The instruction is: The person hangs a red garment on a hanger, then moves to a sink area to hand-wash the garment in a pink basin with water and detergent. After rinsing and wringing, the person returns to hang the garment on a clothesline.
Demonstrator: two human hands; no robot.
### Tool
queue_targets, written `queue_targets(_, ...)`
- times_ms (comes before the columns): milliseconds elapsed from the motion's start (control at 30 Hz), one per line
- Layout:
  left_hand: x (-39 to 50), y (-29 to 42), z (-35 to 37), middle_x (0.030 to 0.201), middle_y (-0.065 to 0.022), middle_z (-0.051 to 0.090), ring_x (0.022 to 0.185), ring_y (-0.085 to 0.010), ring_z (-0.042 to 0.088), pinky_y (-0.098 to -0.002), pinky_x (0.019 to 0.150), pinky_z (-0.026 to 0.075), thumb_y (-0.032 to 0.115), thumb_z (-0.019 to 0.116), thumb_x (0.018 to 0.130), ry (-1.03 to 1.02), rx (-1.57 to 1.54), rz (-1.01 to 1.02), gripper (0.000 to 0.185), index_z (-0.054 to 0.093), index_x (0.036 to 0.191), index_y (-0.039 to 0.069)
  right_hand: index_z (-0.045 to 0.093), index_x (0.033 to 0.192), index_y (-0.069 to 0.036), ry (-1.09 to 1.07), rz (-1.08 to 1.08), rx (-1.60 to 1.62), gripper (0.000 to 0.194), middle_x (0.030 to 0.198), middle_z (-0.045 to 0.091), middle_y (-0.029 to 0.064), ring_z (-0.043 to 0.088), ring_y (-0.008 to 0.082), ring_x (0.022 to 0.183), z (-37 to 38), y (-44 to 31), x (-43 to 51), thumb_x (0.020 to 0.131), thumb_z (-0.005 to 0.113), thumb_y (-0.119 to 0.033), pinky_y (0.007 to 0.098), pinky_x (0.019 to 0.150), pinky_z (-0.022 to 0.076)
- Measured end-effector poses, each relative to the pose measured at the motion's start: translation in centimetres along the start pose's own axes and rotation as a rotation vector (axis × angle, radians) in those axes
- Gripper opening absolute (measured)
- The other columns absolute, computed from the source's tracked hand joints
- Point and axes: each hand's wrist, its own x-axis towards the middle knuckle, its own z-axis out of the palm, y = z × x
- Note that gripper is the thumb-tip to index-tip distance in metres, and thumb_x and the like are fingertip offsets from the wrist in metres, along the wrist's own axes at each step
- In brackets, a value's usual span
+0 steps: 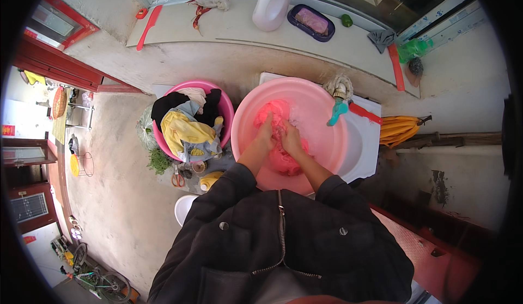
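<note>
A large pale-pink plastic basin (340,157) stands on a white sink (363,157) in front of me, with water in it. Bright pink wet cloth (273,110) lies bunched in the basin, part of it beyond my hands and part nearer my body. My left hand (266,134) grips the cloth from the left. Close beside it, my right hand (291,139) has hold of the same cloth. The fingertips of both hands are partly hidden in its folds. At the basin's far right, a tap with a teal handle (337,112) reaches over the rim.
Left of the basin stands a magenta tub (227,108) heaped with clothes (184,128). Scissors (177,178) and a yellow bottle (210,180) lie nearer me. The sill (229,24) behind holds a white jug (271,3) and a soap dish (311,23). A red-handled tool (365,112) rests by the tap.
</note>
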Motion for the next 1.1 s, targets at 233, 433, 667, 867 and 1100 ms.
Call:
queue_targets(233, -5.5, 2.0, 1.6, 0.115, -0.0093, 0.062, 0.098, -0.0237, 0.06, -0.0405, 0.089, 0.049, 0.044, 0.044, 0.097, -0.121, -0.09, -0.443, 0.044, 0.057, 0.117, 0.007, 0.057, 0.071, -0.001, -0.173, 0.132, 0.18, 0.036, 0.061, 0.053, 0.0222, 0.058, 0.0387, 0.059, -6.4, -10.7, -1.3, 0.088, 0.061, -0.032, 0.0464, 0.053, 0.0414)
queue_targets(433, -3.3, -3.6, 0.7, 0.112, -0.009, 0.062, 0.096, -0.023, 0.061, -0.0408, 0.082, 0.051, 0.041, 0.047, 0.096, -0.109, -0.074, -0.097, 0.04, 0.056, 0.116, 0.008, 0.06, 0.074, -0.003, 0.076, -0.028, -0.1, 0.039, 0.065, 0.059, 0.0206, 0.06, 0.0403, 0.065, -5.5, -7.7, -0.8, 0.091, 0.055, -0.036, 0.049, 0.057, 0.0452)
queue_targets(667, -4.1, -2.7, 2.2, 0.114, -0.0105, 0.058, 0.099, -0.0235, 0.059, -0.0404, 0.09, 0.05, 0.027, 0.048, 0.095, -0.041, 0.196, 0.22, 0.03, 0.052, 0.118, 0.01, 0.061, 0.119, -0.015, -0.008, 0.401, -0.221, 0.035, 0.11, 0.064, 0.018, 0.06, 0.0376, 0.101, -8.5, 1.6, 3.9, 0.092, 0.052, -0.036, 0.0502, 0.083, 0.0484)
queue_targets(867, -4.2, -1.6, -0.1, 0.111, -0.0083, 0.055, 0.096, -0.0212, 0.055, -0.0374, 0.082, 0.051, 0.013, 0.059, 0.086, 0.141, 0.187, 0.184, 0.037, 0.048, 0.121, 0.011, 0.037, 0.143, -0.024, -0.209, -0.169, -0.763, 0.069, 0.147, 0.035, 0.0104, 0.028, 0.033, 0.137, -4.0, -1.7, -0.4, 0.081, 0.066, -0.027, 0.0562, 0.105, 0.0291)
queue_targets(1100, -6.8, -1.1, 0.1, 0.108, -0.0077, 0.055, 0.09, -0.0217, 0.055, -0.0378, 0.079, 0.051, 0.016, 0.06, 0.086, 0.224, 0.162, 0.268, 0.036, 0.049, 0.12, 0.009, 0.039, 0.142, -0.016, -0.075, -0.081, -0.621, 0.072, 0.144, 0.039, 0.0125, 0.033, 0.0332, 0.134, -1.3, 4.6, 1.8, 0.077, 0.069, -0.025, 0.0504, 0.105, 0.0311)
